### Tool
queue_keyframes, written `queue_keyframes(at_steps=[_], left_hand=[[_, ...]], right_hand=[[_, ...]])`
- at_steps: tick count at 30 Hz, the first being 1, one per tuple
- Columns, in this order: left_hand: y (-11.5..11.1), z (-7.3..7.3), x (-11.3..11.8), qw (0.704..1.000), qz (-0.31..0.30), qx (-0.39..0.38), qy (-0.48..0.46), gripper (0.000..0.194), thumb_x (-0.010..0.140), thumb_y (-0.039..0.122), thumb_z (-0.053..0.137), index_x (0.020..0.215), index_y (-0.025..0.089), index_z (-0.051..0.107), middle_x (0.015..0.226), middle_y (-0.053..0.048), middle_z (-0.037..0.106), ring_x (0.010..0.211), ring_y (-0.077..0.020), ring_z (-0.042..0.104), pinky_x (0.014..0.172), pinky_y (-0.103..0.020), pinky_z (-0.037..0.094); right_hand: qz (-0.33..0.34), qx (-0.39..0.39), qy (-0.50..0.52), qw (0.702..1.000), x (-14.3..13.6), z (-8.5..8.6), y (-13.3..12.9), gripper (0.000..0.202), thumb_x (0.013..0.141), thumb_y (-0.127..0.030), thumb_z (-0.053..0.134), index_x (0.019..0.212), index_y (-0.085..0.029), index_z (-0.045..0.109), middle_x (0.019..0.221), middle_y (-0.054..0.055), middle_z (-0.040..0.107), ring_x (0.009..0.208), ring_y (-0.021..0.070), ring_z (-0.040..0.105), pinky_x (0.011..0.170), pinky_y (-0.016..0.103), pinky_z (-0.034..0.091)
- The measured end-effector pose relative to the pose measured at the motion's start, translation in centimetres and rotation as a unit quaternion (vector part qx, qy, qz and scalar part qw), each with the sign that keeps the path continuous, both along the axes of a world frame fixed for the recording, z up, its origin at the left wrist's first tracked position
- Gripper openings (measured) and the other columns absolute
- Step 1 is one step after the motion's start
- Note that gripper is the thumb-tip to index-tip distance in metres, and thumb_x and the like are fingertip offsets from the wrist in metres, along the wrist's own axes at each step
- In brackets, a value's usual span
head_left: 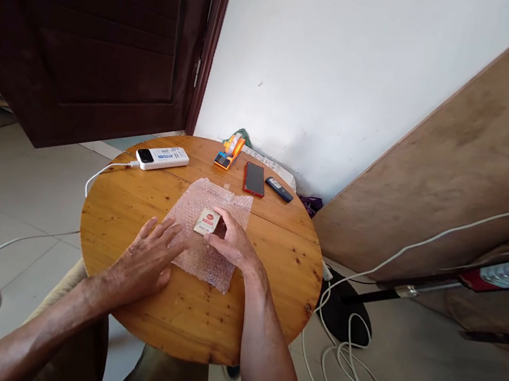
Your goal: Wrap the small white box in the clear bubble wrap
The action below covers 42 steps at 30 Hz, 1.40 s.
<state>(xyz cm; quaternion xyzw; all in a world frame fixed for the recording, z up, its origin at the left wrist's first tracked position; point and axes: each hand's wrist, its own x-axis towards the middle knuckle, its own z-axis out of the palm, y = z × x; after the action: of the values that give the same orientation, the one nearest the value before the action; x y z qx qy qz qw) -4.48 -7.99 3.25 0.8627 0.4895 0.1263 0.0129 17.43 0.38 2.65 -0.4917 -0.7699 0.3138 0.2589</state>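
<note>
A sheet of bubble wrap (217,262) lies flat on the round wooden table (284,247). On its middle rests a small pale box (207,221) with a red mark and print on top. My right hand (233,241) has its thumb and fingers around the right side of the box. My left hand (148,259) is spread, palm down, at the left edge of the bubble wrap, with nothing in it.
Behind the wrap are a white power bank (162,157) with a cable, an orange and blue tape dispenser (229,151), a red-edged phone (255,179) and a dark handheld device (279,189). A white wall (305,62) rises beyond the table.
</note>
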Motion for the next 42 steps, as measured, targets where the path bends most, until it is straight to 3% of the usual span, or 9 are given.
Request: queue_keyframes(at_steps=[4, 7, 12, 16, 21, 24, 27, 34, 42], left_hand=[[0.4, -1.8, 0.8, 0.998, 0.015, 0.059, -0.027, 0.034, 0.076, 0.007, 0.053, 0.104, 0.019, 0.069, 0.138, -0.015, 0.057, 0.135, -0.0362, 0.044, 0.112, -0.060, 0.030], [1.4, -2.1, 0.9, 0.994, 0.002, 0.081, -0.070, 0.022, 0.083, 0.011, 0.050, 0.083, 0.019, 0.070, 0.131, -0.013, 0.063, 0.129, -0.0333, 0.051, 0.111, -0.057, 0.033], [4.4, -0.1, 1.2, 0.982, 0.041, 0.058, -0.173, 0.019, 0.086, 0.024, 0.053, 0.080, 0.020, 0.070, 0.124, -0.011, 0.067, 0.116, -0.0289, 0.061, 0.105, -0.048, 0.040], [7.8, 2.0, 2.4, 0.966, 0.101, -0.055, -0.231, 0.015, 0.079, 0.026, 0.055, 0.071, 0.020, 0.067, 0.101, -0.007, 0.073, 0.094, -0.0244, 0.067, 0.087, -0.037, 0.048], [10.1, 1.4, 3.4, 0.915, 0.166, -0.175, -0.324, 0.016, 0.072, 0.030, 0.053, 0.062, 0.019, 0.060, 0.057, 0.002, 0.055, 0.059, -0.0148, 0.053, 0.057, -0.025, 0.039], [10.3, 0.1, 3.6, 0.882, 0.137, -0.189, -0.409, 0.015, 0.067, 0.032, 0.054, 0.064, 0.018, 0.058, 0.061, 0.003, 0.055, 0.061, -0.0126, 0.050, 0.056, -0.022, 0.037], [10.3, -0.6, 3.7, 0.855, 0.108, -0.197, -0.468, 0.016, 0.065, 0.032, 0.055, 0.067, 0.018, 0.059, 0.067, 0.002, 0.058, 0.064, -0.0120, 0.051, 0.057, -0.021, 0.039], [10.1, -0.3, 3.9, 0.837, 0.095, -0.224, -0.491, 0.012, 0.060, 0.028, 0.053, 0.063, 0.017, 0.057, 0.059, 0.005, 0.053, 0.057, -0.0094, 0.045, 0.054, -0.020, 0.036], [9.1, 0.6, 3.4, 0.844, 0.044, -0.289, -0.450, 0.013, 0.059, 0.028, 0.057, 0.066, 0.018, 0.058, 0.061, 0.005, 0.054, 0.057, -0.0094, 0.044, 0.052, -0.020, 0.033]], right_hand=[[-0.002, -0.011, 0.015, 1.000, -0.1, 0.7, -0.4, 0.062, 0.076, -0.023, 0.069, 0.135, -0.023, 0.048, 0.130, 0.008, 0.060, 0.120, 0.0247, 0.055, 0.104, 0.041, 0.040], [0.001, -0.036, 0.041, 0.999, 0.0, 1.0, -0.4, 0.057, 0.078, -0.027, 0.069, 0.132, -0.025, 0.051, 0.128, 0.006, 0.061, 0.117, 0.0233, 0.057, 0.103, 0.040, 0.041], [0.010, -0.099, 0.181, 0.978, 1.1, 0.8, 0.2, 0.052, 0.087, -0.056, 0.058, 0.129, -0.026, 0.054, 0.134, 0.008, 0.058, 0.123, 0.0247, 0.054, 0.105, 0.041, 0.041], [0.011, -0.112, 0.259, 0.959, 2.2, 1.3, 0.2, 0.060, 0.087, -0.067, 0.052, 0.132, -0.027, 0.055, 0.132, 0.008, 0.060, 0.128, 0.0256, 0.051, 0.110, 0.043, 0.034], [-0.028, -0.101, 0.214, 0.971, 2.3, 1.4, 0.3, 0.052, 0.076, -0.057, 0.069, 0.118, -0.026, 0.064, 0.122, 0.005, 0.065, 0.116, 0.0253, 0.056, 0.099, 0.039, 0.040], [-0.112, -0.089, 0.190, 0.971, 1.5, 0.4, 0.7, 0.033, 0.071, -0.046, 0.072, 0.094, -0.022, 0.068, 0.099, 0.003, 0.069, 0.091, 0.0209, 0.061, 0.082, 0.033, 0.044], [-0.142, -0.083, 0.210, 0.964, 0.6, -0.4, 1.0, 0.022, 0.070, -0.041, 0.068, 0.075, -0.020, 0.065, 0.081, 0.001, 0.068, 0.076, 0.0172, 0.058, 0.071, 0.029, 0.042], [-0.129, -0.105, 0.202, 0.965, 0.9, -0.1, 0.7, 0.022, 0.068, -0.040, 0.068, 0.070, -0.019, 0.062, 0.066, -0.003, 0.060, 0.063, 0.0127, 0.050, 0.060, 0.024, 0.035], [-0.035, -0.118, 0.082, 0.989, 1.9, 2.0, -0.1, 0.017, 0.074, -0.034, 0.064, 0.069, -0.019, 0.062, 0.066, -0.004, 0.058, 0.061, 0.0113, 0.049, 0.058, 0.024, 0.036]])
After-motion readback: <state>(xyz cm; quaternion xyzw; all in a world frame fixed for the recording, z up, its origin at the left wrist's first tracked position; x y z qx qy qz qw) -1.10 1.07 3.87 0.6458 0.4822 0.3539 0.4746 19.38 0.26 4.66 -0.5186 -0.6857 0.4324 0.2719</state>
